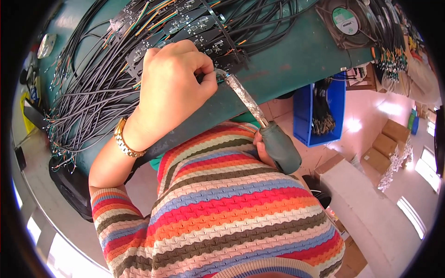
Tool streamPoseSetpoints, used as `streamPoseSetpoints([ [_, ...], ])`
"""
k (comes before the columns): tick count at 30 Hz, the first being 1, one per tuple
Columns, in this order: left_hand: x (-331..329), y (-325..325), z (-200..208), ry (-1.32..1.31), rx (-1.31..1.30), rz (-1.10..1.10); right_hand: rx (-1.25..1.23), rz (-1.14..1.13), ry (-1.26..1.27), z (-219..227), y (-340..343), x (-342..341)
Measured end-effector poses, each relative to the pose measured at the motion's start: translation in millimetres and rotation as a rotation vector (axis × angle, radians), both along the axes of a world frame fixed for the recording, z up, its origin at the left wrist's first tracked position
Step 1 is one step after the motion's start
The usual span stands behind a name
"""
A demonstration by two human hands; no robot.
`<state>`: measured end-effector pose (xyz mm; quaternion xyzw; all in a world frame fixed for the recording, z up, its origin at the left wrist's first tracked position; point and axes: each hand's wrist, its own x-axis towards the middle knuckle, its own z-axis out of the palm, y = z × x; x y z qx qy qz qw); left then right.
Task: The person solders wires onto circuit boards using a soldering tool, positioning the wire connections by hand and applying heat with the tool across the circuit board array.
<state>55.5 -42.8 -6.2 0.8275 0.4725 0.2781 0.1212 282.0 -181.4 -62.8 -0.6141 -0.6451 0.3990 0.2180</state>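
Observation:
My left hand (174, 81), with a gold watch on its wrist, is closed in a pinch above the near edge of the bench. What its fingertips hold is hidden. My right hand (262, 149) grips a soldering iron (283, 147) with a dark green handle and a foil-wrapped barrel; most of that hand is behind the handle. The bent tip of the iron reaches up to my left fingertips. Just beyond my left hand lies a row of narrow black circuit boards (192, 28) with orange and green wires. Many black cables (88, 109) with bared, coloured ends fan out to the left.
The green bench top (282, 65) carries a square black fan (345, 23) at the far right, beside a bundle of cables (391, 60). Below the bench edge, a blue bin (303, 116) holds more cables. Cardboard boxes (384, 143) stand on the floor to the right.

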Motion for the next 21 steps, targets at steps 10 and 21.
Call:
streamPoseSetpoints([
  [10,4.4,-0.3,0.5,0.008,-0.014,0.001,-0.170,-0.152,0.165,-58.9,-15.0,8.8],
  [21,4.1,0.9,0.8,0.018,-0.033,0.008,0.011,0.011,0.299,-31.0,-16.6,10.3],
])
